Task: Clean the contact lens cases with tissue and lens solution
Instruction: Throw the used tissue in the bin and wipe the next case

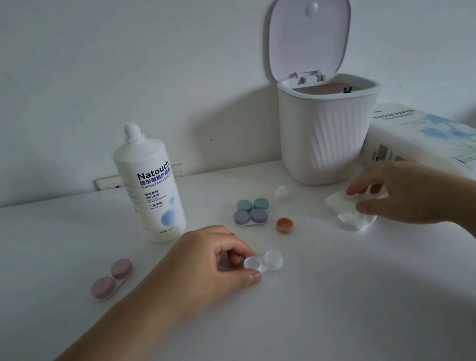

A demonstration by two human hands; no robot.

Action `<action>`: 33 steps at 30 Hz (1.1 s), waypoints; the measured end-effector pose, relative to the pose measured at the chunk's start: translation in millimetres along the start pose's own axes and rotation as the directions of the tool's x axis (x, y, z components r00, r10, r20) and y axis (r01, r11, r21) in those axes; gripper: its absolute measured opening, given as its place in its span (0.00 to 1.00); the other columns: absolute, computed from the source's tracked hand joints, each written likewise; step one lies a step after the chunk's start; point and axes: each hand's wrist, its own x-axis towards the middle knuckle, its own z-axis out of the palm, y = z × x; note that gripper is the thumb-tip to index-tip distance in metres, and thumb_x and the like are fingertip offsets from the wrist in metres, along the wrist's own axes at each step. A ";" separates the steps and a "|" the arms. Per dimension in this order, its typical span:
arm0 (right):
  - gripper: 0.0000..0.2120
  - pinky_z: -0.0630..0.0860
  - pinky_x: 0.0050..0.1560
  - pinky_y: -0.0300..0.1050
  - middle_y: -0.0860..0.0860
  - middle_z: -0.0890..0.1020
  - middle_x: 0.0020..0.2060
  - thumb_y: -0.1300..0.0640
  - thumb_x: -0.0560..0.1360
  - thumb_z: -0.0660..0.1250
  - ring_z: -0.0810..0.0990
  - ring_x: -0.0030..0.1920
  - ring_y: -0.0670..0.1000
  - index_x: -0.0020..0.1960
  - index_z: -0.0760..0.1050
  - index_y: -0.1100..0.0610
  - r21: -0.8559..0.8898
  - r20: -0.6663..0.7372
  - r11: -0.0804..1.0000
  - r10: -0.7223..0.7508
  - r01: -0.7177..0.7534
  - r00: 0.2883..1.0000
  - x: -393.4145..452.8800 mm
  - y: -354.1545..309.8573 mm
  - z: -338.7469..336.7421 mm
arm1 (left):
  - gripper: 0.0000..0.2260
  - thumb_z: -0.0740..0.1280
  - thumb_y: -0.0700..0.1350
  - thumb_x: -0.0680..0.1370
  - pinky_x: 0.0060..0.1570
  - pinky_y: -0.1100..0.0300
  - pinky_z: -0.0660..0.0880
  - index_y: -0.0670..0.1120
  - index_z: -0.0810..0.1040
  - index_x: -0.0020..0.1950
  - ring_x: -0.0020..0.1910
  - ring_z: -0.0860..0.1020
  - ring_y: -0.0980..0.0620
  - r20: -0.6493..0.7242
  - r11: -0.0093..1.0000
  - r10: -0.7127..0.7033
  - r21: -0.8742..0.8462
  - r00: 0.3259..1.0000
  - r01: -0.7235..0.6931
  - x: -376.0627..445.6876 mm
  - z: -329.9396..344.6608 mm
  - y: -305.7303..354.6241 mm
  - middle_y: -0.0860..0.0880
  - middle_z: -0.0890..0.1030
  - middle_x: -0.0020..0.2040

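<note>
1. Left hand (212, 265) pinches the clear lens case (264, 262), uncapped, on the table (315, 324), in front of the solution bottle (151, 191).
2. Right hand (400, 192) grips crumpled tissue (355, 218), right of the bottle.
3. Orange cap (284, 224) and the green-purple cases (251, 212) lie between bottle and tissue.

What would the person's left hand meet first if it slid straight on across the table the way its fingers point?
The left hand already pinches the clear lens case. Past that, the line runs right over bare table; the crumpled tissue probably lies just beyond it.
</note>
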 end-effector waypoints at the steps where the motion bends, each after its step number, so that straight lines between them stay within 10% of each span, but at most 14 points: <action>1: 0.15 0.71 0.54 0.42 0.37 0.79 0.51 0.46 0.74 0.72 0.78 0.51 0.42 0.60 0.80 0.42 -0.012 0.017 1.000 0.000 0.000 1.000 0.2 -1.0 2.5 | 0.07 0.81 0.49 0.68 0.38 0.72 0.68 0.55 0.85 0.44 0.38 0.76 0.61 -0.003 1.000 0.000 -0.004 1.000 0.000 0.1 0.3 0.0 0.61 0.79 0.43; 8: 0.04 0.79 0.50 0.53 0.39 0.81 0.42 0.43 0.73 0.71 0.80 0.44 0.45 0.41 0.81 0.42 0.104 -0.128 0.994 0.030 -0.017 0.991 4.9 -3.7 23.3 | 0.07 0.80 0.47 0.69 0.39 0.72 0.68 0.54 0.85 0.43 0.37 0.75 0.60 -0.014 1.000 -0.017 -0.022 1.000 0.017 0.1 1.1 1.0 0.62 0.77 0.40; 15: 0.04 0.71 0.39 0.43 0.43 0.81 0.38 0.47 0.72 0.74 0.76 0.35 0.42 0.39 0.82 0.38 0.521 -0.287 0.853 0.131 0.040 0.949 0.5 1.3 39.7 | 0.06 0.80 0.47 0.69 0.39 0.70 0.68 0.54 0.85 0.43 0.36 0.75 0.59 -0.034 1.000 -0.021 -0.024 0.999 0.020 -2.0 2.5 1.7 0.62 0.77 0.39; 21: 0.01 0.66 0.32 0.38 0.41 0.77 0.29 0.43 0.72 0.74 0.70 0.27 0.40 0.41 0.83 0.38 0.644 -0.257 0.765 0.211 0.004 0.943 1.7 0.8 39.7 | 0.06 0.80 0.47 0.70 0.49 0.49 0.75 0.55 0.86 0.43 0.46 0.80 0.46 -0.052 0.998 -0.056 -0.033 0.997 0.055 -3.0 1.8 3.0 0.63 0.77 0.37; 26: 0.03 0.69 0.35 0.41 0.48 0.82 0.35 0.44 0.72 0.74 0.71 0.29 0.40 0.40 0.82 0.37 0.642 -0.250 0.766 0.188 0.017 0.950 0.6 0.2 38.9 | 0.07 0.81 0.46 0.70 0.37 0.69 0.68 0.55 0.86 0.44 0.31 0.70 0.59 -0.075 0.997 -0.063 -0.056 0.995 0.059 -2.4 -2.8 3.8 0.60 0.79 0.42; 33: 0.06 0.65 0.28 0.32 0.40 0.77 0.27 0.47 0.73 0.75 0.70 0.26 0.40 0.38 0.82 0.38 0.666 -0.235 0.745 0.173 0.029 0.956 -2.0 -1.6 36.5 | 0.06 0.80 0.48 0.70 0.34 0.72 0.65 0.56 0.86 0.43 0.29 0.69 0.60 -0.100 0.996 -0.078 -0.052 0.992 0.073 3.2 -14.5 13.0 0.60 0.78 0.43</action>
